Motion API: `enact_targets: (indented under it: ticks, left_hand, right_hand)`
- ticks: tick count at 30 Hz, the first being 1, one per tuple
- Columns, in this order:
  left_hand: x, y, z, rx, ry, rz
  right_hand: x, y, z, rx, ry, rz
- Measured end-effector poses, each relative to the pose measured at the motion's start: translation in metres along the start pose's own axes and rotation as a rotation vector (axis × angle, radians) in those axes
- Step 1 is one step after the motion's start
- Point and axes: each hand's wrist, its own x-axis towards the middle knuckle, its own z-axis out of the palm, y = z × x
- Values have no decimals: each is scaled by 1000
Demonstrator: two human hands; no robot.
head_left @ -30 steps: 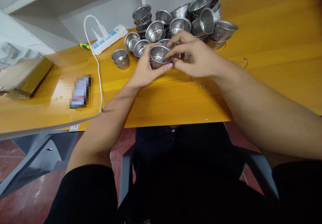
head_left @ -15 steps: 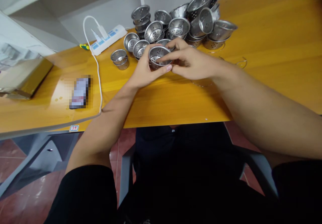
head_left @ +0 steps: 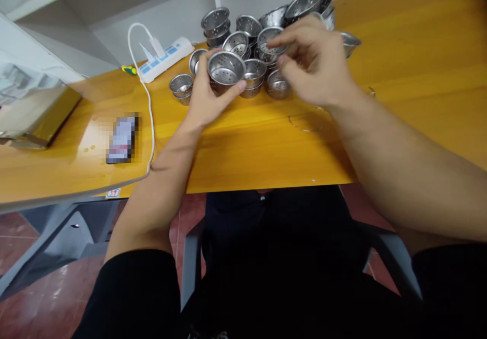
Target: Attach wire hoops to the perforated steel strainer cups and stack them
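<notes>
My left hand [head_left: 205, 98] grips a small perforated steel strainer cup [head_left: 225, 71], its mouth facing me, held just above the orange table [head_left: 247, 146]. My right hand [head_left: 314, 65] hovers over the heap of similar steel strainer cups [head_left: 266, 37] at the back of the table, fingers curled and slightly blurred; I cannot make out anything between them. A single cup [head_left: 277, 83] sits right under that hand's fingers. A thin wire ring [head_left: 304, 122] lies flat on the table near my right wrist.
A white power strip [head_left: 163, 57] with a cable running off the front edge lies at the back left. A blurred-out phone [head_left: 122, 139] rests left of my forearm, and a gold-coloured box [head_left: 38, 118] stands at the far left. A lone cup [head_left: 181, 86] sits apart from the heap.
My left hand has carried the cup up and to the left. My right hand has let go of it and moved back and right, over the heap.
</notes>
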Motion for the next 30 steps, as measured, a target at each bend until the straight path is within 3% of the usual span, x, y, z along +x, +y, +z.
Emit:
enact_targets:
  ticks: [2, 4, 9, 16, 21, 30]
  left_hand:
    - [3, -3, -18, 102, 134, 9]
    - [5, -6, -35, 199, 267, -27]
    - [2, -20, -62, 239, 378, -165]
    - [6, -15, -52, 124, 297, -309]
    - [11, -12, -39, 104, 235, -296]
    - [10, -14, -38, 65, 146, -371]
  right_hand:
    - [3, 13, -4, -58, 154, -37]
    - [5, 24, -8, -32, 229, -54]
    - [6, 33, -7, -3, 258, 51]
    - [5, 18, 0, -65, 221, 88]
    - [4, 10, 1, 6, 209, 60]
    - [5, -13, -4, -64, 101, 234]
